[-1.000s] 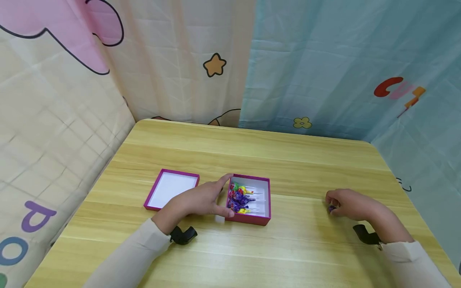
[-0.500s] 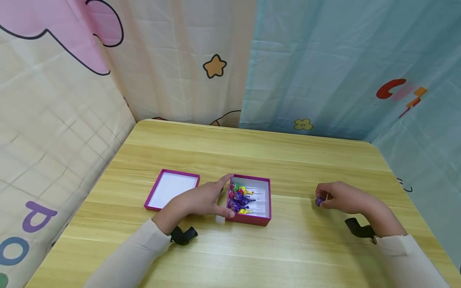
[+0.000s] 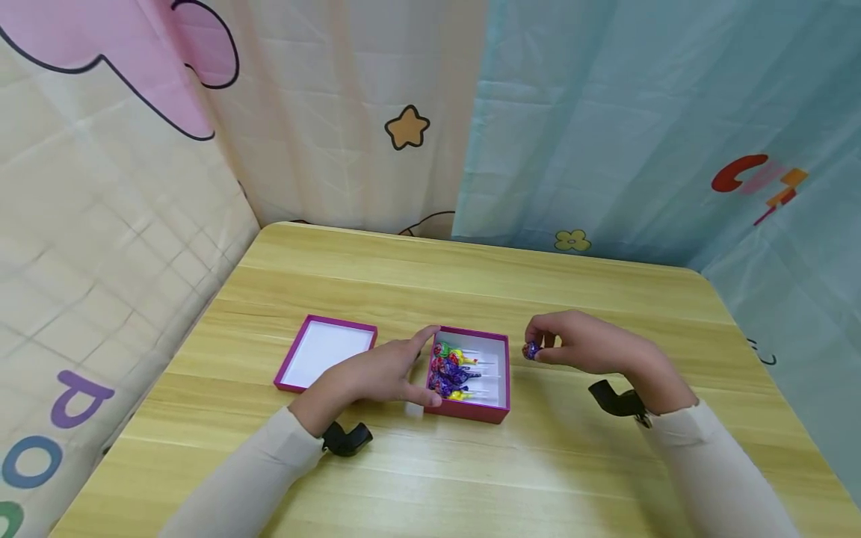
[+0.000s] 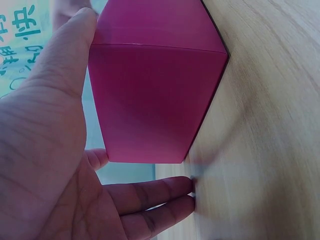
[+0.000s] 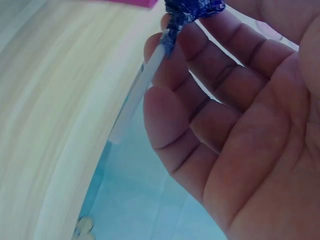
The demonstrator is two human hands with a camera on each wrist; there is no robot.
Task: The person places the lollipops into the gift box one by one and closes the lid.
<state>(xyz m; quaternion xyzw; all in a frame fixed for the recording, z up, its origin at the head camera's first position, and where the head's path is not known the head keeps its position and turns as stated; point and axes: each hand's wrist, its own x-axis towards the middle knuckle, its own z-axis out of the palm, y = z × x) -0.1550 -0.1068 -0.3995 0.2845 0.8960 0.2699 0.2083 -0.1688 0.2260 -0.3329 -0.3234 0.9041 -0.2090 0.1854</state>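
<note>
My left hand (image 3: pixel 373 371) spans the left side of a magenta box (image 3: pixel 469 411), its thumb at the near corner and its index finger at the far one. In the left wrist view, two other fingers (image 4: pixel 155 195) stretch out beside the box wall (image 4: pixel 157 100). Several wrapped lollipops (image 3: pixel 449 370) lie inside, heads left and white sticks right. Just right of the box, my right hand (image 3: pixel 595 344) pinches a purple-wrapped lollipop (image 3: pixel 531 350). The right wrist view shows its white stick (image 5: pixel 136 97) slanting down past the fingers; the head is partly cut off.
A shallow magenta lid (image 3: pixel 326 353) with a white inside lies left of the box, behind the left wrist. Both rest on a light wooden table (image 3: pixel 430 478). Printed curtains (image 3: pixel 336 134) hang around its back and sides.
My right hand has moved left across the table with the lollipop, from far right to close beside the box. The left hand stays at the box.
</note>
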